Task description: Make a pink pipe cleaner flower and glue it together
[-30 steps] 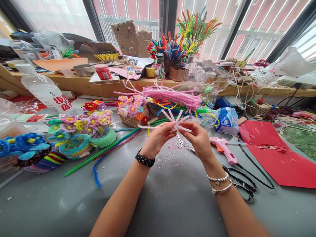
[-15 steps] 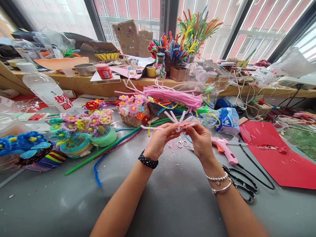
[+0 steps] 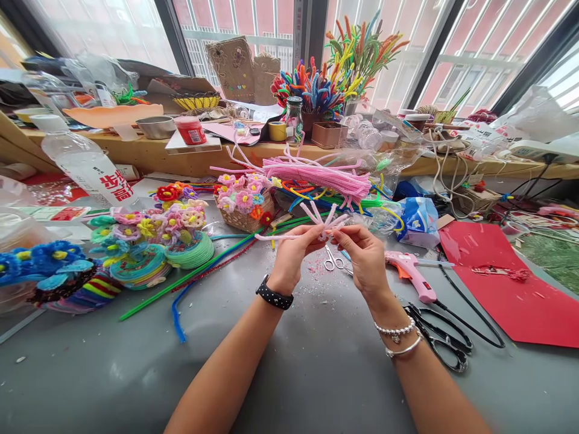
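Between my two hands, above the grey table, is a cluster of pale pink pipe cleaners (image 3: 318,214) joined at a middle and fanning upward. My left hand (image 3: 294,253) pinches it from the left, and one long pink stem sticks out past the hand to the left. On the other side my right hand (image 3: 362,253) pinches the cluster near its joined middle with thumb and fingertips. The exact join is partly hidden by the fingers. Small silver scissors (image 3: 333,260) lie on the table just beyond and below the hands.
A pink glue gun (image 3: 414,274) and black scissors (image 3: 446,340) lie right of my right arm, beside red card (image 3: 511,283). Behind the hands is a bundle of pink pipe cleaners (image 3: 316,176). Fuzzy flower pots (image 3: 190,248) and a clear bottle (image 3: 85,163) stand left.
Both hands have shifted slightly, staying on the pink cluster. The right fingertips have moved a little to the left, closer to its middle.
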### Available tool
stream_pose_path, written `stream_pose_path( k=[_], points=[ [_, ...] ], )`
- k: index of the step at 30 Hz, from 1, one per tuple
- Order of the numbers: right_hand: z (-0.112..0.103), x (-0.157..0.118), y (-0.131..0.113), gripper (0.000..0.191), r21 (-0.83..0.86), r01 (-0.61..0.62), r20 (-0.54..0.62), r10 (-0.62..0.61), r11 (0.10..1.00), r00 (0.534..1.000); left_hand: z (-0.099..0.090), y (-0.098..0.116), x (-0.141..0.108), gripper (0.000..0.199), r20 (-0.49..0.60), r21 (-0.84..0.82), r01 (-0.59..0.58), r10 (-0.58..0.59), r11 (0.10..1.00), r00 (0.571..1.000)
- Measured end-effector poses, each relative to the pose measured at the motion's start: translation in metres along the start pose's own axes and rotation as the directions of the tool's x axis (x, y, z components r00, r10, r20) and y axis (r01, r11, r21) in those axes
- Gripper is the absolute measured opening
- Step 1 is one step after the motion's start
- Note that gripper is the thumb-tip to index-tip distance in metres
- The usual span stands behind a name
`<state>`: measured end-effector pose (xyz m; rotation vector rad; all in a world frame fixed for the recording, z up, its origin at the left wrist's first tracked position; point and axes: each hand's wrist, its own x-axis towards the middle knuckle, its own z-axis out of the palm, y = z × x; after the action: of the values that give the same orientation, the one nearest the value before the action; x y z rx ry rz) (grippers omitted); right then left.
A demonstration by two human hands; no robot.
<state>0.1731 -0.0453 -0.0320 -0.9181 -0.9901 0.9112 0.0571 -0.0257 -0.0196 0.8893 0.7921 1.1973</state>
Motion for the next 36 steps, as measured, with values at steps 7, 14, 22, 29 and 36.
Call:
stream_pose_path(
  k=[7, 14, 22, 29, 36],
  points=[
    [0.007, -0.006, 0.003, 0.018, 0.018, 0.086, -0.165, -0.082, 0.996, 0.983, 0.002, -0.002, 0.000, 0.017, 0.004, -0.006, 0.006, -0.006, 1.000, 1.000],
    [0.007, -0.008, 0.006, 0.014, -0.188, 0.162, -0.187, -0.197, 0.969, 0.962, 0.004, -0.003, -0.001, 0.018, 0.000, 0.004, 0.013, -0.013, 1.000, 1.000],
    [-0.003, -0.008, -0.003, 0.017, -0.621, 0.470, 0.175, -0.473, 0.628, 0.864, 0.001, -0.001, 0.000, 0.018, 0.003, -0.019, 0.039, -0.039, 0.999, 0.999],
    [-0.009, -0.004, -0.001, 0.023, -0.703, 0.628, 0.394, -0.551, 0.335, 0.735, -0.001, -0.002, 0.002, 0.020, 0.011, -0.007, 0.062, -0.062, 0.998, 0.998],
    [-0.012, -0.002, -0.003, 0.023, -0.683, 0.700, 0.522, -0.531, 0.210, 0.668, -0.001, 0.000, 0.001, 0.019, 0.007, 0.001, 0.084, -0.084, 0.996, 0.996]
  ],
)
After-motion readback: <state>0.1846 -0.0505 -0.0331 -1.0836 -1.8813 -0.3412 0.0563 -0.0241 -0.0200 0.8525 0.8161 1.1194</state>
